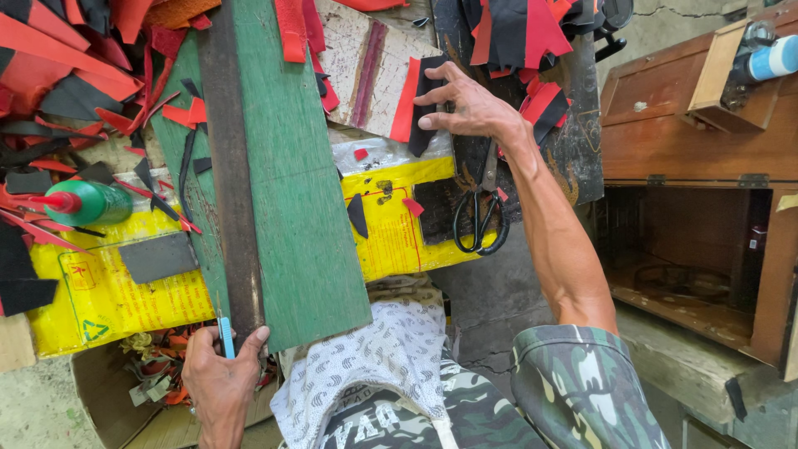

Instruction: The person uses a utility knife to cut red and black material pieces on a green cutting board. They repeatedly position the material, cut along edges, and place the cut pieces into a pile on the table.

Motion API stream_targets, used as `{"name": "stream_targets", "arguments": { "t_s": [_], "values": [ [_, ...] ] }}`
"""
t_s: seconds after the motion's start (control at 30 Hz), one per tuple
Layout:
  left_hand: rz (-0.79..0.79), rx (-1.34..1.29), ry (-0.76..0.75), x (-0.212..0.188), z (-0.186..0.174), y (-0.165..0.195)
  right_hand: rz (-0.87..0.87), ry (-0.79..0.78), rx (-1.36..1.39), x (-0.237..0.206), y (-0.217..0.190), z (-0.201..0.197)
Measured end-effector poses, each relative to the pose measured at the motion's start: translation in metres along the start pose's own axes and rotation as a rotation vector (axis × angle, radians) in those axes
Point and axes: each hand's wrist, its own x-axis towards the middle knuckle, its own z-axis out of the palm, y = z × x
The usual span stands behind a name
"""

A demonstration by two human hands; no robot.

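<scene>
While the left hand is curled around a thin blue-handled blade at the near end of the green board, the right hand is spread flat, farther off, on black and red cut pieces above the scissors

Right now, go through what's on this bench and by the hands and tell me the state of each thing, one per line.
left hand: gripping a blue-handled tool at the near end of the green board.
right hand: fingers spread, pressing on a black piece beside a red piece.
scissors: lying flat, untouched, blades hidden.
green bottle: lying on its side, red cap on.
wooden cabinet: open.
</scene>
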Motion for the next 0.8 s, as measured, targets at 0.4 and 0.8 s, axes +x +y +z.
{"name": "stream_targets", "arguments": {
  "t_s": [0.4,0.8],
  "values": [
    [0.032,-0.042,0.035,-0.001,-0.002,0.004,-0.075,0.119,-0.145,-0.009,-0.016,0.020],
    [0.038,0.001,0.042,0.000,0.001,0.000,-0.097,0.178,-0.010,-0.007,-0.005,0.019]
  ]
}}
